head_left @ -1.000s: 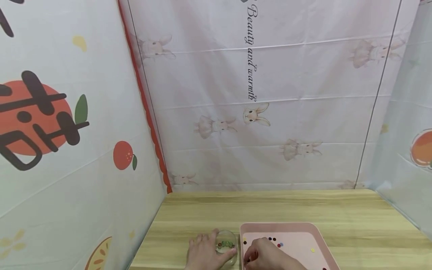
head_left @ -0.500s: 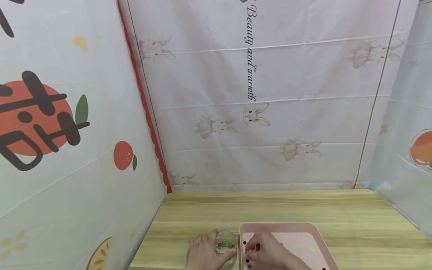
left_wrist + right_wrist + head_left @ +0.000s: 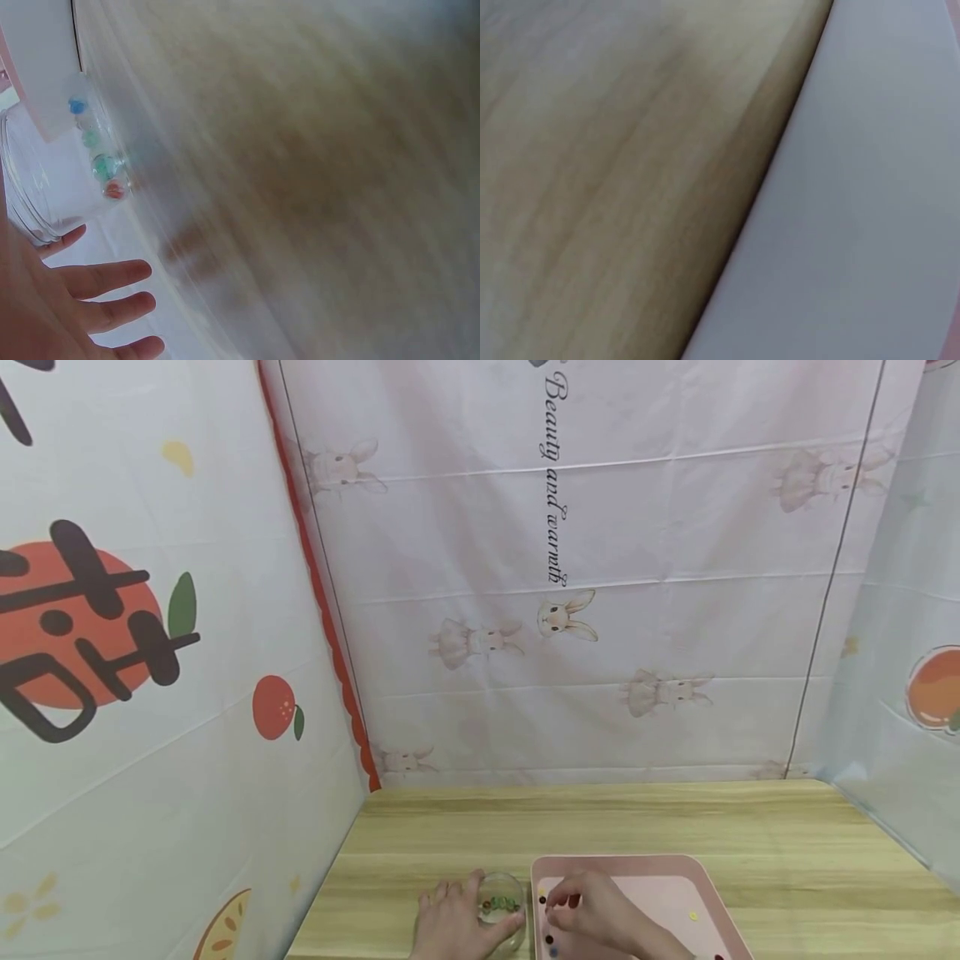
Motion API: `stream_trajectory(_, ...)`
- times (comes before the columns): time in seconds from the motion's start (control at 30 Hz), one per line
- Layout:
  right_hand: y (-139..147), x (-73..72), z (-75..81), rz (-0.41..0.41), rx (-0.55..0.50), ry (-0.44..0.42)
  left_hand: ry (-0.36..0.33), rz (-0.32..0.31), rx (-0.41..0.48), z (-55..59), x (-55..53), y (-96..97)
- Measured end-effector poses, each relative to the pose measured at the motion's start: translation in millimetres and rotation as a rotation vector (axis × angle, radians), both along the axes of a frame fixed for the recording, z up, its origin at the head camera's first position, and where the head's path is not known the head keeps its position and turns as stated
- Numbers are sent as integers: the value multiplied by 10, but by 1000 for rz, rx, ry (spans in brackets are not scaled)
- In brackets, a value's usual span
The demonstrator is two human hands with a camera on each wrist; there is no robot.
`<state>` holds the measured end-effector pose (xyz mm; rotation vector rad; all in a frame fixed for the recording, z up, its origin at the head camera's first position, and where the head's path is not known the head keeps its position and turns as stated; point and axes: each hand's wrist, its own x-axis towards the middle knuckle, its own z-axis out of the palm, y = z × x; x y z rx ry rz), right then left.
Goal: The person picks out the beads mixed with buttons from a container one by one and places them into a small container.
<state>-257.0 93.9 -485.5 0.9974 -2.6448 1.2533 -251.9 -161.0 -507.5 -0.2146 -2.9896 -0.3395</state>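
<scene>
My left hand (image 3: 456,922) holds a clear round jar (image 3: 501,935) between thumb and index finger on the table, left of the pink tray (image 3: 615,864). Several glass marbles (image 3: 103,166), green, blue and orange, lie along the jar's bottom. In the left wrist view the other fingers (image 3: 112,311) spread out beside the jar. My right hand (image 3: 596,910) is over the tray's left part, fingers bent and fingertips close together; I cannot tell whether they pinch anything. Near them lie a dark button-like disc (image 3: 549,939), a bluish one (image 3: 553,952) and another dark one (image 3: 542,900).
A yellow disc (image 3: 693,916) lies in the tray's right half, and a dark red one (image 3: 719,957) near the bottom edge. The wood-grain table (image 3: 420,827) meets printed cloth walls (image 3: 637,735) at the back and sides. The right wrist view shows the tray's outer wall (image 3: 840,180).
My right hand has lifted from the tray's near left part and moved slightly away from me, uncovering a dark disc and a bluish disc. My left hand and the jar stay put.
</scene>
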Motion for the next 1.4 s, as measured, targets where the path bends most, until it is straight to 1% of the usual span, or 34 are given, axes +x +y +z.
stream_trajectory(0.4, 50, -16, 74, -40, 18, 45, 5, 1, 1, 12, 14, -1)
stream_trajectory(0.6, 63, -15, 136, -58, -16, 56, 4, 1, 25, 27, 20, -2)
stream_trajectory(0.77, 28, -44, 177, -77, -50, 98, -2, 5, 32, 24, 18, -1)
stream_trajectory(0.97, -16, -84, 210, -75, -95, 150, 2, -1, 32, 39, 25, 1)
stream_trajectory(1.13, -45, -116, 242, -75, -115, 122, -9, 7, 34, 29, 17, 8)
stream_trajectory(1.33, -123, -155, 236, -71, -143, 139, -32, 17, 44, 25, 4, 11)
stream_trajectory(1.4, -157, -167, 231, -73, -145, 128, -40, 20, 48, 32, 7, 13)
